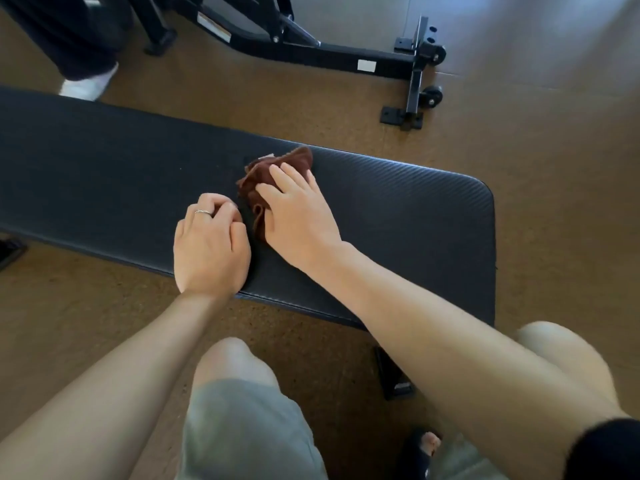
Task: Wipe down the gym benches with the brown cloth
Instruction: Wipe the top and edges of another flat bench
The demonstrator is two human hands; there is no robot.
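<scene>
A long black bench (398,216) with a finely ribbed, padded top and rounded corners runs from far left to near right across a speckled tan floor (540,174). On its middle lies the brown cloth (277,164), a soft, crumpled bunch of fabric. The right hand (298,206) lies flat on it, fingers straight and slightly spread, pressing it onto the pad. Just left of it, the left hand (209,244) rests on the bench's near edge, fingers curled under and holding nothing, with a thin silver ring (203,212) on one finger. Beyond the bench stands a black tubular metal frame (346,55) with small wheels (433,95).
</scene>
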